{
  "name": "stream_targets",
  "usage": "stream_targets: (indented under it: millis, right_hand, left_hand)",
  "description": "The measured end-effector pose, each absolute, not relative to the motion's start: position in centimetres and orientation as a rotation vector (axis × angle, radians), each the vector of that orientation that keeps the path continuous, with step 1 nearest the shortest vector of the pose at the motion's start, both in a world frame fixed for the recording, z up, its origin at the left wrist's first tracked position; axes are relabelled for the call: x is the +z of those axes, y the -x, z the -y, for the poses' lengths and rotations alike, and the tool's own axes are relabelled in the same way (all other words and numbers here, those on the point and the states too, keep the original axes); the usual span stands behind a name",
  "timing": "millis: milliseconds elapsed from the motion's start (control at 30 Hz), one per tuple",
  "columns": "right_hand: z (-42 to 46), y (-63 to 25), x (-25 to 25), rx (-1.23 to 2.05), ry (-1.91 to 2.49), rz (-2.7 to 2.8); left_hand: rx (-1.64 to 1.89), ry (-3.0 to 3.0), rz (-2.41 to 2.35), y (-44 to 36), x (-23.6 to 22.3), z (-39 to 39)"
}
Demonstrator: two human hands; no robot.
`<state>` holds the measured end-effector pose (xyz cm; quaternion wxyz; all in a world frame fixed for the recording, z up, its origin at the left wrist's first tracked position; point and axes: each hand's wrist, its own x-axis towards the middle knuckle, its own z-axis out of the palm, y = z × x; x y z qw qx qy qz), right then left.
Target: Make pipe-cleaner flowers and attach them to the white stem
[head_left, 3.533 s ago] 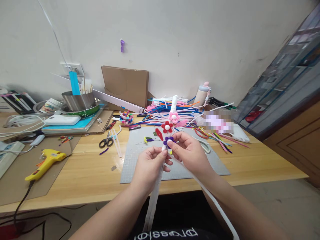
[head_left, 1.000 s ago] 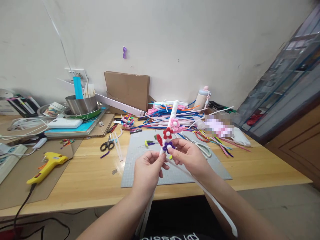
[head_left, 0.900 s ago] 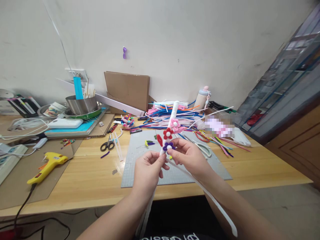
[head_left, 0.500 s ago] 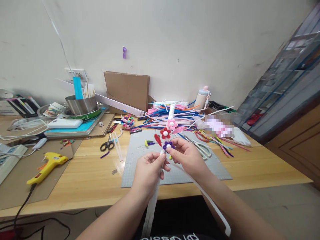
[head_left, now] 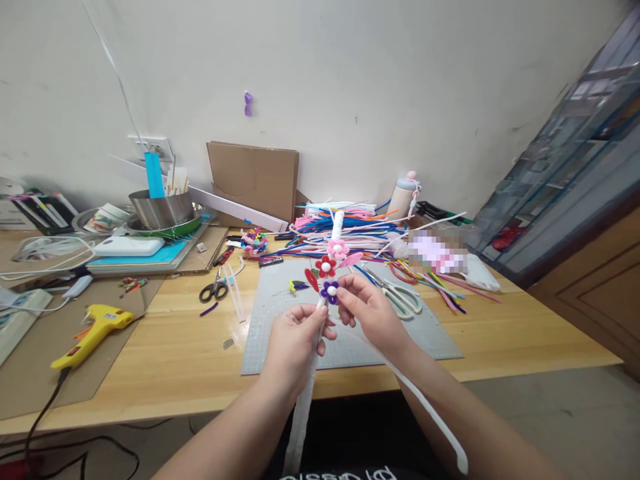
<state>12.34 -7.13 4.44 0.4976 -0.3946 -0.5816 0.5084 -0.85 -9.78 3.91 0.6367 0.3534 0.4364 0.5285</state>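
Note:
My left hand [head_left: 300, 337] is closed around a white-wrapped stem [head_left: 337, 225] that rises above the mat. Along the stem sit a pink flower [head_left: 339, 250], a red flower [head_left: 325, 267] and a purple flower [head_left: 331, 292], each with a white centre. A red leaf [head_left: 311, 279] and a pink leaf [head_left: 351, 259] stick out at its sides. My right hand [head_left: 367, 308] pinches at the purple flower's right edge. From between the hands a long white strip [head_left: 425, 403] hangs over my right forearm, and another white strip [head_left: 301, 427] hangs below my left hand.
A grey cutting mat [head_left: 270, 347] lies under the hands, with light-handled scissors [head_left: 407, 303] on its right side. Black scissors [head_left: 214, 289] and a yellow glue gun [head_left: 93, 333] lie to the left. Behind is a pile of coloured pipe cleaners [head_left: 350, 233] near a bottle [head_left: 403, 197].
The flowered stem has shifted slightly left and turned a little. My right fingers have slid from over the purple flower to its right edge, uncovering more of it.

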Motion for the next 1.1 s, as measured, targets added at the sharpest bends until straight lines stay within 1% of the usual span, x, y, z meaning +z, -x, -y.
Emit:
stream_targets:
  millis: [133, 300, 567, 867, 1100]
  right_hand:
    - [7.08, -12.48, 4.66, 1.254, 0.953, 1.420]
    - [7.08, -12.25, 4.50, 1.208, 1.027, 1.463]
    - [7.34, -12.01, 4.14, 1.143, 1.020, 1.455]
    - [7.72, -11.84, 4.28, 1.201, 1.005, 1.393]
    - [7.79, -12.00, 4.90, 1.308, 0.916, 1.345]
  left_hand:
    - [1.210, -0.823, -1.014, 0.83, 3.97, 9.85]
    - [1.221, -0.809, -1.003, 0.79, 3.98, 9.84]
    - [1.242, -0.822, -1.005, 0.72, 4.01, 10.04]
    - [1.303, -0.891, -1.076, 0.75, 4.12, 10.13]
    - [1.296, -0.869, -1.029, 0.94, 4.44, 10.08]
